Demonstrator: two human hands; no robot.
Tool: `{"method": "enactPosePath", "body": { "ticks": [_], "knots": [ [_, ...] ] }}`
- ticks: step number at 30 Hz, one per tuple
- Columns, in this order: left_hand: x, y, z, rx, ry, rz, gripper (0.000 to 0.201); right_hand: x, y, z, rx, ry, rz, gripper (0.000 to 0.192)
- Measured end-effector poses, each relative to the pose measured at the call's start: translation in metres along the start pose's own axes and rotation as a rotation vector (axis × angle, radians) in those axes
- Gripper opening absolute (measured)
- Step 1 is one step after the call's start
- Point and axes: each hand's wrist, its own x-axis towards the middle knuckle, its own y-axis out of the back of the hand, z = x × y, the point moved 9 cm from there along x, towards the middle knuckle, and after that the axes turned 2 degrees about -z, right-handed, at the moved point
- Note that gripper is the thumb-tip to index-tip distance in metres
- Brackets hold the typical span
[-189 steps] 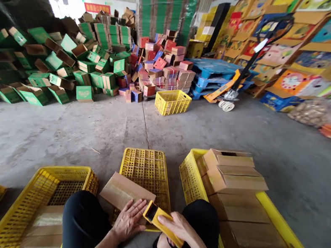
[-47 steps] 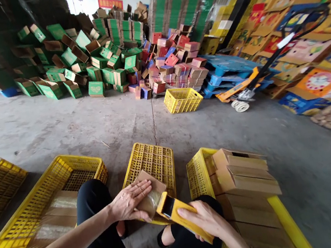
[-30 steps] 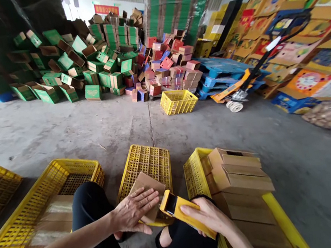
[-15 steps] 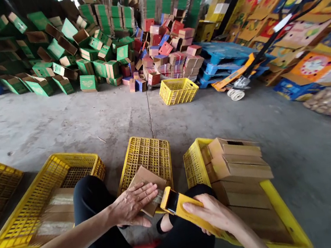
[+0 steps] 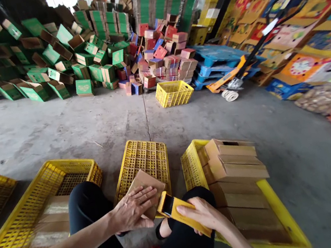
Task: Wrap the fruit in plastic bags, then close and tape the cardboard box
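Cardboard box (image 5: 145, 184) under flat left hand (image 5: 132, 210), fingers spread.

Brown cardboard box (image 5: 145, 184) flat on upturned yellow crate; yellow, probably tape, dispenser (image 5: 181, 213) at its edge.

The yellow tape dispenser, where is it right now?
The yellow tape dispenser is low in the centre, gripped by the right hand, its front against the cardboard box under the left hand.

yellow crates (image 5: 75, 174) flanking knees, bare floor (image 5: 88, 124) beyond
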Motion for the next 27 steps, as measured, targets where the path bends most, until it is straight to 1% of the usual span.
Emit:
{"method": "enactPosePath", "body": {
  "ticks": [2,4,5,7,10,13,16,17,20,22,27],
  "knots": [
    [0.008,-0.001,0.004,0.009,0.036,0.024,0.071,0.001,-0.004,0.002,-0.007,0.010,-0.016,0.053],
    [0.013,-0.006,0.009,0.017,0.044,0.040,0.068,0.001,-0.007,0.004,0.016,0.016,-0.010,0.053],
    [0.014,-0.009,0.012,0.020,0.035,0.042,0.071,0.001,-0.008,0.004,0.032,0.022,-0.003,0.053],
    [0.013,-0.015,0.015,0.026,0.007,0.035,0.085,0.000,-0.011,0.003,0.056,0.032,0.001,0.054],
    [0.009,-0.020,0.013,0.040,-0.007,0.025,0.101,-0.003,-0.013,0.002,0.072,0.047,-0.028,0.058],
    [0.007,-0.020,0.007,0.041,-0.002,0.018,0.106,-0.011,-0.007,0.009,0.083,0.023,-0.021,0.060],
    [0.006,-0.019,0.002,0.040,-0.003,0.002,0.105,-0.024,0.008,0.027,0.068,-0.030,0.040,0.060],
    [0.006,-0.019,0.001,0.039,-0.005,-0.001,0.105,-0.028,0.010,0.033,0.068,-0.042,0.042,0.060],
    [0.006,-0.020,0.001,0.034,-0.017,-0.007,0.106,-0.034,0.017,0.042,0.043,-0.029,0.090,0.057],
    [0.006,-0.020,0.003,0.036,-0.027,-0.008,0.104,-0.031,0.017,0.044,0.017,-0.019,0.110,0.054],
    [0.008,-0.017,0.006,0.028,-0.016,0.001,0.094,-0.004,-0.003,0.039,0.045,-0.021,0.061,0.049]
  ]
}}
